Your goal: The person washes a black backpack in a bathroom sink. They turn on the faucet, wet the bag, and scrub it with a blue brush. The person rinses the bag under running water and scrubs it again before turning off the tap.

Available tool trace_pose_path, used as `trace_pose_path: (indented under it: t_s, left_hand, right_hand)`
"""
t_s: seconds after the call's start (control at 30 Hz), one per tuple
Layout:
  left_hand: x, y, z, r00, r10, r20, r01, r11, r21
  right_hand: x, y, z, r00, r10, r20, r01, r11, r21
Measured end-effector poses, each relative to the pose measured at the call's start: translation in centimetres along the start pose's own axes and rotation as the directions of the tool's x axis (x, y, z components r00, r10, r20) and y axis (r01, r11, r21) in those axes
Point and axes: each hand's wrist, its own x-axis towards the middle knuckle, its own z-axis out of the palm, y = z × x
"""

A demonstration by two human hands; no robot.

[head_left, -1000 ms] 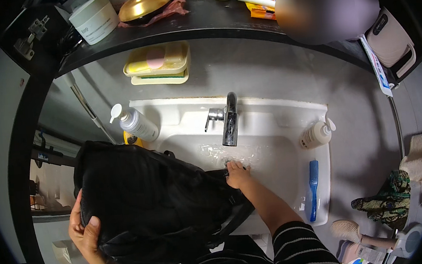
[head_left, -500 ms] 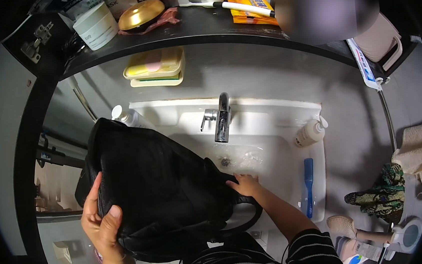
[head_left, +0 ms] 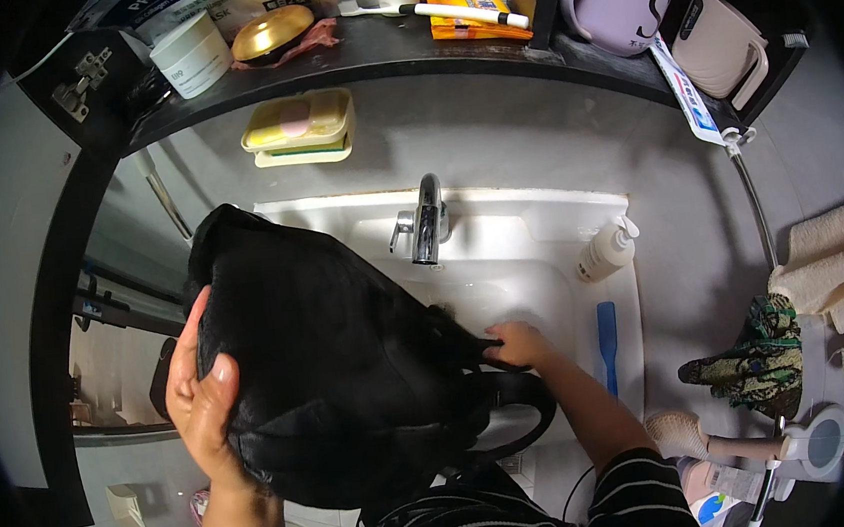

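A large black bag (head_left: 319,343), which looks like a backpack, is held up over the left and front part of the white sink (head_left: 539,223). My left hand (head_left: 201,393) grips its left edge, thumb on the near face and fingers along the side. On the other side my right hand (head_left: 517,343) is closed on a strap of the bag, above the basin. A looped strap (head_left: 540,409) hangs below that hand. The chrome faucet (head_left: 427,223) stands just behind the bag. The bag hides the basin's left part and the drain.
A pump bottle (head_left: 606,250) and a blue brush (head_left: 608,343) lie along the sink's right side. Overhead runs a black shelf (head_left: 374,59) with a purple mug (head_left: 617,0) and a white jar (head_left: 191,58). A soap box (head_left: 298,127) is mounted on the wall. Towels (head_left: 829,268) hang at right.
The bag has shifted slightly right and up in view, covering the drain. My right hand has moved a little to the right with the strap. The view itself has shifted slightly.
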Motion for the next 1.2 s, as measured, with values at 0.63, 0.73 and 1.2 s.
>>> trace_pose_path:
  t_s: [0.63, 0.73, 1.2]
  left_hand:
    - [-0.7, -0.3, -4.9, 0.947, -0.272, -0.169, 0.138, 0.823, -0.551]
    - [-0.9, 0.7, -5.8, 0.952, -0.284, -0.118, 0.170, 0.806, -0.567]
    - [1.8, -8.5, -7.3, 0.848, -0.336, -0.409, 0.262, 0.938, -0.227]
  right_hand:
    - [-3.6, -6.3, -2.7, 0.975, -0.055, 0.217, 0.124, 0.940, -0.317]
    - [-2.4, -6.7, -1.3, 0.978, -0.109, 0.179, 0.158, 0.945, -0.287]
    - [2.6, -9.1, 0.0, 0.946, 0.082, 0.313, 0.002, 0.966, -0.260]
